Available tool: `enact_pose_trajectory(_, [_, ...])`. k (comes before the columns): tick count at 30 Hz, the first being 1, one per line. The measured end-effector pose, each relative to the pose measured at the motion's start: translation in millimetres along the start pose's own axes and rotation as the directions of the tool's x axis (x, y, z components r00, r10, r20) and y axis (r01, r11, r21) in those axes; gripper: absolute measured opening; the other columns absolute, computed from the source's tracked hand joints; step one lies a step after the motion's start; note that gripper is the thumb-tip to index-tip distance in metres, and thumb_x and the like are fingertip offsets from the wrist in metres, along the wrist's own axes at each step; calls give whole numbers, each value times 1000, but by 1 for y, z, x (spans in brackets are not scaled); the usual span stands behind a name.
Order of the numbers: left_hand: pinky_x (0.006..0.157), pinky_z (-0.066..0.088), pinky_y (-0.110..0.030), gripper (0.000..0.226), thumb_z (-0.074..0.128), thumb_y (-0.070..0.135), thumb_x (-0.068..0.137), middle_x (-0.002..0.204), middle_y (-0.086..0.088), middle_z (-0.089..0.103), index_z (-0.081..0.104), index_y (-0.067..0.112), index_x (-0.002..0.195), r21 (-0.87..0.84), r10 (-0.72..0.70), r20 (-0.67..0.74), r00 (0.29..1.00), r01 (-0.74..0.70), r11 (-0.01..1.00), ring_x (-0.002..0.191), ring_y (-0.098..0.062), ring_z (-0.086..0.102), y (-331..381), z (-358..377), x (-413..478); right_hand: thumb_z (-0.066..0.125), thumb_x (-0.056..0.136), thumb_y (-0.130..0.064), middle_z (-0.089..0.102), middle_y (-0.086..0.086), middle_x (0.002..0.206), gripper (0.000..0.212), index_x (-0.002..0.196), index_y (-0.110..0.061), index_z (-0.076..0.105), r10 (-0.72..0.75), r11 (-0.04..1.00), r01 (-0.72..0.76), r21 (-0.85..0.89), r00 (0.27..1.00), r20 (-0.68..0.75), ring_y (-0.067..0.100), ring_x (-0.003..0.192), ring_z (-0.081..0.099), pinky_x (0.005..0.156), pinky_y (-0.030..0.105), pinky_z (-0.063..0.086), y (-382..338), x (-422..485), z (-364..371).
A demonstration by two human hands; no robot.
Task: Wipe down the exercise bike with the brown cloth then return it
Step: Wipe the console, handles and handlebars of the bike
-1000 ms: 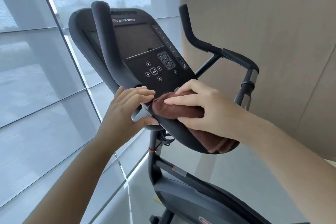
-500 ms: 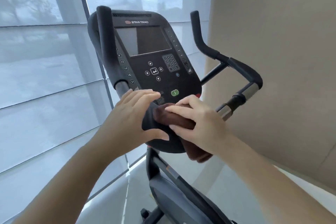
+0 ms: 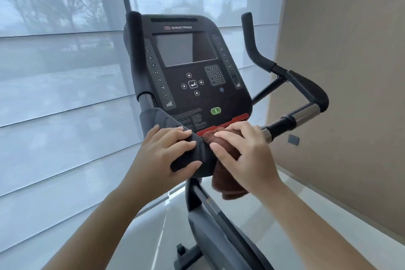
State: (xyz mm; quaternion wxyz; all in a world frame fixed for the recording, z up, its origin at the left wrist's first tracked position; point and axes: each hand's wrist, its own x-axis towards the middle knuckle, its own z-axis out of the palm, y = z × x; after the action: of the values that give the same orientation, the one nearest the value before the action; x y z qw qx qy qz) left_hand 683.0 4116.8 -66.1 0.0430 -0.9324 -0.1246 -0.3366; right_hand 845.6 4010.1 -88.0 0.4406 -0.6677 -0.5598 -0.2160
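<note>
The black exercise bike console (image 3: 190, 68) with a dark screen and keypad faces me in the centre. My left hand (image 3: 163, 155) grips the padded left handlebar (image 3: 162, 119) just below the console. My right hand (image 3: 243, 155) presses the folded brown cloth (image 3: 228, 184) onto the middle of the handlebar under the console's red strip; part of the cloth hangs down below my palm.
The right handlebar (image 3: 306, 90) curves up and back with a chrome section. A tall window with a translucent blind (image 3: 61, 85) is on the left, a beige wall (image 3: 350, 72) close on the right. The bike frame (image 3: 219, 232) drops to a pale glossy floor.
The view has swung to face the console squarely. My right hand with the cloth has slid along the bar below the console; my left hand keeps its hold on the left bar.
</note>
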Motion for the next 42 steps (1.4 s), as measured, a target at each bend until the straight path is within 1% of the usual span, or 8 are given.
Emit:
enact_pose_trajectory(7, [94, 38, -55, 35, 56, 39, 73, 99, -3, 68, 71, 10, 87, -37, -70, -80, 994, 67, 997, 101, -24, 60, 4, 7, -3, 64, 82, -26, 64, 7, 96, 17, 90, -14, 72, 222, 963, -226, -146, 974, -44, 27, 87, 48, 76, 27, 34, 54, 28, -15])
enact_pose_trajectory(13, [89, 41, -54, 31, 58, 36, 71, 93, -4, 69, 71, 10, 81, -15, -67, -145, 987, 65, 998, 97, -24, 62, 3, 13, -3, 54, 78, -37, 66, -2, 86, 25, 83, -19, 72, -37, 999, 37, -11, 999, -6, 19, 79, 54, 71, 29, 46, 3, 10, 10])
enact_pose_trajectory(16, [86, 43, -55, 31, 58, 35, 71, 93, -5, 69, 71, 8, 81, -24, -51, -172, 984, 47, 999, 97, -25, 63, 3, 15, -2, 59, 79, -30, 66, 2, 90, 21, 86, -15, 72, 59, 996, -60, -60, 998, -28, 25, 83, 55, 78, 37, 48, 31, 19, -5])
enact_pose_trajectory(19, [90, 40, -52, 32, 57, 36, 71, 91, -5, 69, 71, 9, 80, -7, -37, -210, 977, 37, 999, 95, -25, 64, 1, 18, -2, 61, 80, -24, 66, 4, 98, 18, 90, -13, 72, 175, 976, -195, -94, 965, -194, 27, 91, 53, 87, 23, 38, 36, 11, -4])
enact_pose_trajectory(24, [89, 40, -50, 31, 56, 35, 73, 90, -6, 70, 71, 9, 78, 37, 4, -261, 965, 6, 999, 90, -26, 65, -2, 23, -3, 58, 82, -30, 65, 3, 105, 23, 95, -16, 70, 61, 998, -62, 6, 948, -311, 18, 100, 48, 93, 23, 41, -2, -16, 32])
enact_pose_trajectory(30, [85, 43, -52, 30, 53, 32, 75, 87, -8, 70, 71, 8, 76, 85, 48, -335, 941, -20, 996, 82, -29, 65, -3, 29, -2, 60, 84, -21, 59, 18, 112, 24, 101, -6, 68, 338, 937, -318, 146, 710, -618, 33, 104, 55, 92, 42, 50, 6, -17, 43])
enact_pose_trajectory(36, [83, 43, -50, 28, 53, 29, 78, 85, -8, 70, 70, 7, 74, 120, 89, -404, 910, -44, 992, 83, -29, 66, -4, 37, -2, 53, 82, -18, 59, 12, 111, 22, 100, -11, 65, 99, 994, -48, 96, 763, -639, 33, 99, 55, 89, 38, 50, 19, -23, 57])
enact_pose_trajectory(42, [83, 41, -47, 27, 51, 27, 78, 81, -6, 70, 69, 8, 72, 152, 84, -436, 896, -19, 988, 83, -27, 66, -1, 39, 0, 51, 81, -18, 64, 18, 104, 25, 92, -4, 68, 96, 995, -77, 59, 687, -720, 36, 90, 57, 79, 46, 53, 39, -10, 58])
